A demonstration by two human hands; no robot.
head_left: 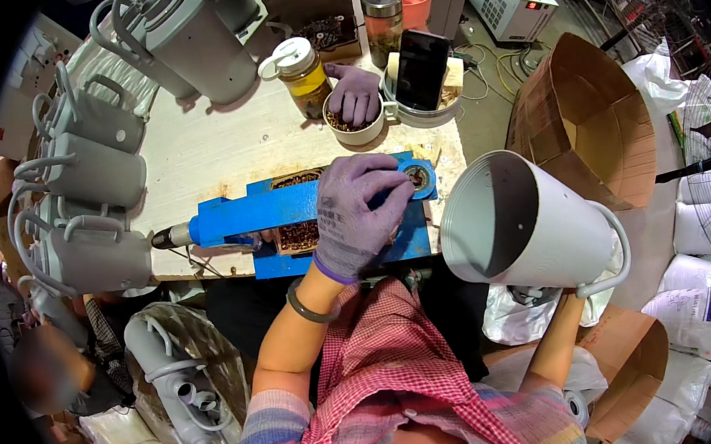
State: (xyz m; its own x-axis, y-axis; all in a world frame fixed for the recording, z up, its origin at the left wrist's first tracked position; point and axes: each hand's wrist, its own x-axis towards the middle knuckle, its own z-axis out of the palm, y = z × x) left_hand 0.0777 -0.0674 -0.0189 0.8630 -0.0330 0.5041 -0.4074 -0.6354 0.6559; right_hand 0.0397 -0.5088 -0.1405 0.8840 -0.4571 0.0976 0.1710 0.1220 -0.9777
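My left hand (pixel 356 213), in a grey-purple glove, rests palm down on a blue metal jig (pixel 256 210) fixed to the white workbench (pixel 220 145). Its fingers reach toward a round fitting (pixel 417 178) at the jig's right end. A tray of small brown screws (pixel 297 232) sits in the jig under the hand. Out to the right, off the bench, I hold a white cylindrical housing (pixel 522 223) with its open mouth facing me. My right hand is hidden beneath it; only the forearm (pixel 556 344) shows.
A white bowl of screws (pixel 355 124) with a spare glove (pixel 354 92) on it, two jars, a phone (pixel 421 68) in a bowl. Grey housings (pixel 94 174) are stacked left and on the floor. An open cardboard box (pixel 594 126) stands right. A person crouches at lower left.
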